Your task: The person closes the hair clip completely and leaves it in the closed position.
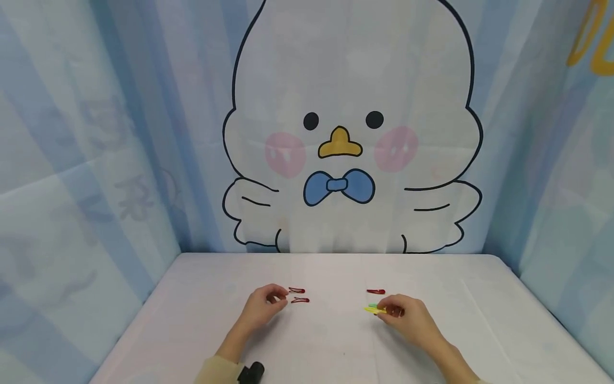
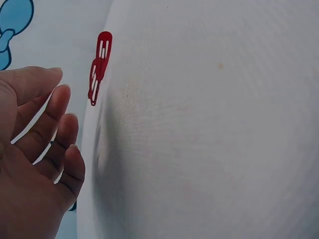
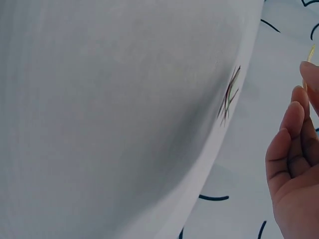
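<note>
My left hand [image 1: 265, 308] hovers beside two red snap hair clips, its thumb and loosely bent fingers holding nothing. One red hair clip [image 1: 297, 290] lies behind the other red hair clip [image 1: 300, 300]; in the left wrist view the red clips [image 2: 104, 47] overlap. Between thumb and forefinger, my right hand [image 1: 405, 320] pinches a yellow hair clip [image 1: 372, 310]. It is held above the table, and its tip [image 3: 311, 52] shows in the right wrist view. A green hair clip [image 1: 372, 305] shows just behind the yellow one, and a third red hair clip [image 1: 376, 292] lies farther back.
A white-covered table [image 1: 331, 346] spans the lower part of the head view. Behind it hangs a curtain [image 1: 345, 224] printed with a cartoon bird, and more curtains close both sides. In the right wrist view, several thin clips [image 3: 229, 94] lie crossed in a small pile.
</note>
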`<state>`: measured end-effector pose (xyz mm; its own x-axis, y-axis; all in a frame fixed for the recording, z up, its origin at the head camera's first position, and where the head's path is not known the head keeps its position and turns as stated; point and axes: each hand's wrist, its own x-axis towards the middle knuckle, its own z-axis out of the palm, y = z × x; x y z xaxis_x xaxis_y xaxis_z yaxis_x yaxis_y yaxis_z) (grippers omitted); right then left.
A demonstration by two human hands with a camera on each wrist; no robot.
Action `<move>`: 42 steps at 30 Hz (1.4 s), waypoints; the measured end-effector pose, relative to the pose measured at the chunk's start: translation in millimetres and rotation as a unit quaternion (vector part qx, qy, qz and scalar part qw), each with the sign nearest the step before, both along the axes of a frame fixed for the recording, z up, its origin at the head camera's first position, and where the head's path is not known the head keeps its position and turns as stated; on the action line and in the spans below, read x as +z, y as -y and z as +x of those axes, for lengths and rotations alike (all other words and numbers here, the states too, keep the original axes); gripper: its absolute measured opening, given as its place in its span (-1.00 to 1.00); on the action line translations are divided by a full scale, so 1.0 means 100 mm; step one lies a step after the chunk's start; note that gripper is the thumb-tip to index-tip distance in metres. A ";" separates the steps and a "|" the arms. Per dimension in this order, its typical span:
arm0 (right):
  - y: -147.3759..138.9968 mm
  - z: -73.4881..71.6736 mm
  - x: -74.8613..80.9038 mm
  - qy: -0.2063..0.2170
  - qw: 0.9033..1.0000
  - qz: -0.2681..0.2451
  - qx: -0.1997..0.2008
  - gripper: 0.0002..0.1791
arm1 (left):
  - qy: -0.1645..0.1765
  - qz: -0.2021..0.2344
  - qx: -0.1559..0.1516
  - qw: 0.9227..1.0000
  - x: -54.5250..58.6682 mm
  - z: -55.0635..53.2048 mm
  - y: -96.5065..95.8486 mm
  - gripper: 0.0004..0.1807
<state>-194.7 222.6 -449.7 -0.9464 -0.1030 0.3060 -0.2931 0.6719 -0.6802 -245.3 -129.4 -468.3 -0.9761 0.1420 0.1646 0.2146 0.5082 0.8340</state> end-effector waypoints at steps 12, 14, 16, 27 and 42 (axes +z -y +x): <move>-0.19 -0.11 -0.05 0.072 0.995 0.049 0.045 -0.84 | 0.011 -0.030 -0.018 0.999 -0.03 -0.11 -0.02 -0.84; -0.20 -0.13 -0.06 0.079 0.994 0.056 0.058 -0.84 | 0.011 -0.035 -0.020 0.999 -0.05 -0.12 -0.02 -0.85; -0.22 -0.15 -0.07 0.086 0.992 0.063 0.065 -0.83 | 0.009 -0.042 -0.023 0.999 -0.07 -0.14 -0.01 -0.84; -0.25 -0.18 -0.09 0.119 0.987 0.082 0.074 -0.84 | -0.005 -0.067 -0.038 0.997 -0.14 -0.23 -0.02 -0.88; -0.26 -0.16 -0.04 0.142 0.987 0.070 0.028 -0.91 | -0.001 -0.108 -0.020 0.994 -0.10 -0.21 -0.11 -0.91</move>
<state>-210.5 249.0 -453.8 -0.9835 -0.1804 0.0087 -0.1438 0.7529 -0.6423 -265.8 -118.5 -478.6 -0.9689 0.2123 0.1275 0.2389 0.6660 0.7067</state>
